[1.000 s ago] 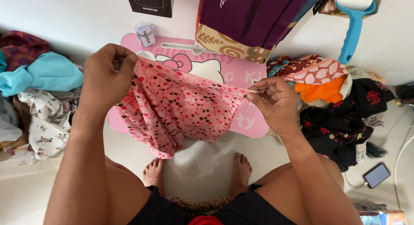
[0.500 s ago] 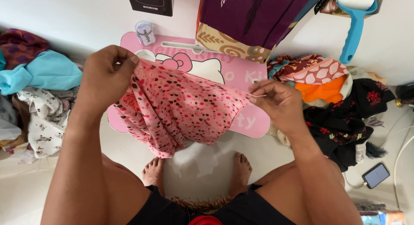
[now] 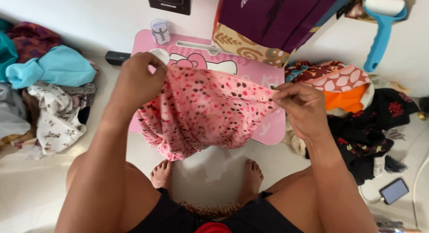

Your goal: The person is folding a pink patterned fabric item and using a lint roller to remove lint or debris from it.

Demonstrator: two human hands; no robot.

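Both hands, left hand (image 3: 136, 79) and right hand (image 3: 300, 105), pinch the pink cloth (image 3: 203, 110) above the pink board (image 3: 263, 76); they have come closer, so the cloth now sags between them.

Lint roller (image 3: 383, 25), phone (image 3: 393, 190), teal cloth (image 3: 51, 67)
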